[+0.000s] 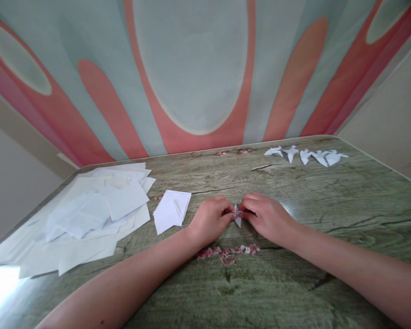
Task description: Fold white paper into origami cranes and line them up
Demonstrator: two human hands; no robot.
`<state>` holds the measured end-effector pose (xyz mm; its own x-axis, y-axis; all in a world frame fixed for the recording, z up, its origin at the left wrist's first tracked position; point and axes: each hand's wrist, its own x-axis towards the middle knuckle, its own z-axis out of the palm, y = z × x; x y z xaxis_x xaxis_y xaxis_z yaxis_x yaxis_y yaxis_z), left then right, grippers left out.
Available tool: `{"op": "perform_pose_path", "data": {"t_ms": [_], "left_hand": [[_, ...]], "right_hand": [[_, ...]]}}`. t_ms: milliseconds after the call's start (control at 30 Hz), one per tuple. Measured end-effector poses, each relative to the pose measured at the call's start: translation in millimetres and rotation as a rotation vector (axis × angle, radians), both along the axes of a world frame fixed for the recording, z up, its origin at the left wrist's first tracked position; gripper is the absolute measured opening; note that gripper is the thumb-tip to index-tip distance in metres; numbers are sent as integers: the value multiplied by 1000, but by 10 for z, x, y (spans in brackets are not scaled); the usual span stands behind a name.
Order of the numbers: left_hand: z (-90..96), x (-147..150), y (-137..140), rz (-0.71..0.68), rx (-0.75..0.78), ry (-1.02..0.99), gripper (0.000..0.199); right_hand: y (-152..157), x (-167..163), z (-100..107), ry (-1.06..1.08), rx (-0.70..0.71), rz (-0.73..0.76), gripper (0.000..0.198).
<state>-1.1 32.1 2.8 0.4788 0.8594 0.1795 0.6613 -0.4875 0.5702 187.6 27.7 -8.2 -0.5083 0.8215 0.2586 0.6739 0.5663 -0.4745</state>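
A small folded white paper piece (pixel 238 220), with pointed ends, is pinched between my two hands above the middle of the table. My left hand (pixel 210 218) grips its left side between thumb and fingers. From the right, my right hand (pixel 267 215) pinches the opposite side. The fingers cover much of the piece, so its full shape is hidden. Left of my left hand lies a small stack of white paper squares (pixel 171 212). Several finished-looking folded paper birds (pixel 305 156) rest in a row at the back right.
A large, loose pile of white paper sheets (pixel 89 214) spreads over the left side of the wood-grain table (pixel 329 196). Pink flower prints (pixel 229 252) mark the tabletop. Behind the far edge hangs a patterned red and grey-green cloth (pixel 198 68).
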Motion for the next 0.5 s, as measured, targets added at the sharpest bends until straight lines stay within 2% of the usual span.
{"op": "perform_pose_path", "data": {"t_ms": [267, 500], "left_hand": [[65, 9, 2, -97, 47, 77, 14], [55, -9, 11, -110, 36, 78, 12]], "right_hand": [[-37, 17, -26, -3, 76, -6, 12], [-9, -26, 21, -213, 171, 76, 19]]}}
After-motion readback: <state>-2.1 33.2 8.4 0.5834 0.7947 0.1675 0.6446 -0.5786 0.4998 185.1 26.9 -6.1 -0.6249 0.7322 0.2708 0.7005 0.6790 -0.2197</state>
